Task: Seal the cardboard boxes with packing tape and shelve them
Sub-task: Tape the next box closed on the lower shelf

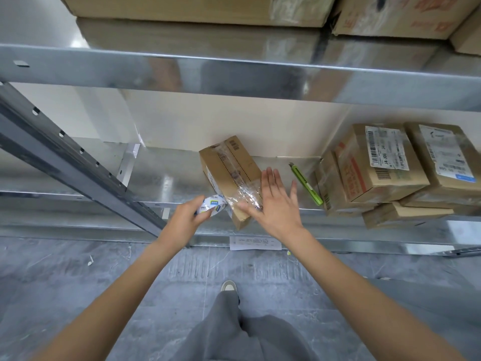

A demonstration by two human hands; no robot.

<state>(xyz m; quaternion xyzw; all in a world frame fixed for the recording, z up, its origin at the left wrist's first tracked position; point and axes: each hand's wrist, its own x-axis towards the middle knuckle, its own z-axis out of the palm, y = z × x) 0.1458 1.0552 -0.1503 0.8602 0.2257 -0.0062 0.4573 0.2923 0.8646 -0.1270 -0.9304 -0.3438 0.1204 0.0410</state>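
Note:
A small cardboard box [229, 175] lies on the metal shelf [166, 181], its near end at the shelf's front edge. Clear packing tape runs along its top seam and crinkles over the near end. My left hand [186, 221] grips a roll of packing tape [211, 204] just left of the box, with tape stretched from the roll to the box. My right hand [276, 201] lies flat with straight fingers on the box's near right side, pressing the tape down.
A green utility knife [305, 183] lies on the shelf right of the box. Several taped boxes [385, 165] are stacked at the right. An upper shelf [234, 71] carries large cartons. A slanted grey upright [78, 162] crosses at left. A paper label [255, 243] lies under the shelf.

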